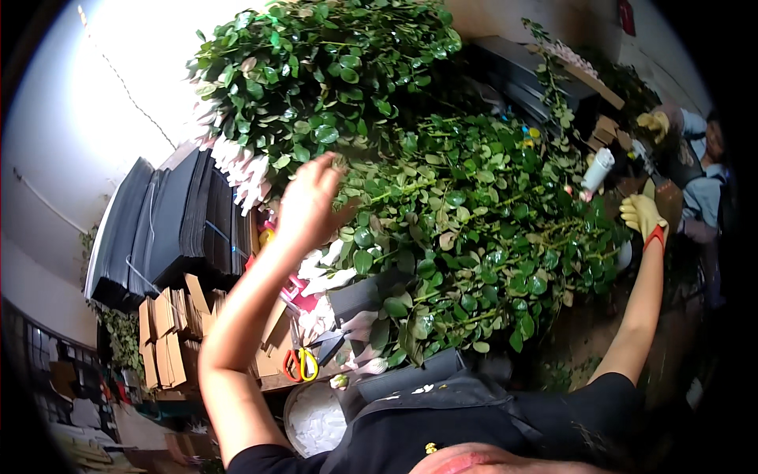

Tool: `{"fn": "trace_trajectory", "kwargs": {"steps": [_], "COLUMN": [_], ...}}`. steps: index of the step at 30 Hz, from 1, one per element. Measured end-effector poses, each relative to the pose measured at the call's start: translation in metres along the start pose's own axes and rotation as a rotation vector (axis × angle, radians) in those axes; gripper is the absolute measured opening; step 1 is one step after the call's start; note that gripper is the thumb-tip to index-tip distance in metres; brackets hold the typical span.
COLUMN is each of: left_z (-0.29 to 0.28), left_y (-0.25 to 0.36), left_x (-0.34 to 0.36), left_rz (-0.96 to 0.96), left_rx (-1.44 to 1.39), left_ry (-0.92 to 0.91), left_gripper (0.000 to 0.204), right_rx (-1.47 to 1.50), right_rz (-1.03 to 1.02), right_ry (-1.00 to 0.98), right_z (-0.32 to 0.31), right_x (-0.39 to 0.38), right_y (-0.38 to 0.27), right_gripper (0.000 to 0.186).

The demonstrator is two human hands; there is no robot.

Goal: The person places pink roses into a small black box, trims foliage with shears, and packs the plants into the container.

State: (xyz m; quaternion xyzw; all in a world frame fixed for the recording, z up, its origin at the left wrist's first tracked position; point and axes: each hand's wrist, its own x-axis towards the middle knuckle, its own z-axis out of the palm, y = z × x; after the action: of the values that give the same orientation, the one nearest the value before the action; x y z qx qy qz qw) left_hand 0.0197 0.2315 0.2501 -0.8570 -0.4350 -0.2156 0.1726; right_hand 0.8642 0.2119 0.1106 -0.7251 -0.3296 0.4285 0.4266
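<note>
Leafy green branches [442, 213], glossy oval leaves, heaped in a dense tangled pile across the work surface

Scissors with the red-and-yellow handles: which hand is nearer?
Left. The left hand is raised in the leafy branches above the scissors; the yellow-gloved right hand is far off at the pile's right edge.
</note>
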Motion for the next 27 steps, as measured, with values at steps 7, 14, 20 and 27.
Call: {"fn": "trace_trajectory", "kwargs": {"steps": [7, 14, 20, 27], "left_z": [-0.046, -0.087, -0.081, -0.065], "left_y": [-0.203, -0.324, -0.336, -0.351], "left_x": [0.062, 0.136, 0.204, 0.208], "left_rz": [-0.253, -0.429, -0.461, -0.569], "left_rx": [0.682, 0.952, 1.316, 1.069], "left_ry": [-0.009, 0.081, 0.036, -0.119], "left_gripper": [0.061, 0.077, 0.071, 0.055], "right_rx": [0.173, 0.151, 0.065, 0.155], "right_rz": [0.134, 0.066, 0.085, -0.105], "right_ry": [0.274, 0.325, 0.227, 0.466], "right_z": [-0.005, -0.013, -0.023, -0.048], "right_x": [0.092, 0.141, 0.172, 0.183], "right_y": [-0.02, -0.06, -0.071, -0.084], "right_gripper": [0.046, 0.042, 0.046, 0.048]}}
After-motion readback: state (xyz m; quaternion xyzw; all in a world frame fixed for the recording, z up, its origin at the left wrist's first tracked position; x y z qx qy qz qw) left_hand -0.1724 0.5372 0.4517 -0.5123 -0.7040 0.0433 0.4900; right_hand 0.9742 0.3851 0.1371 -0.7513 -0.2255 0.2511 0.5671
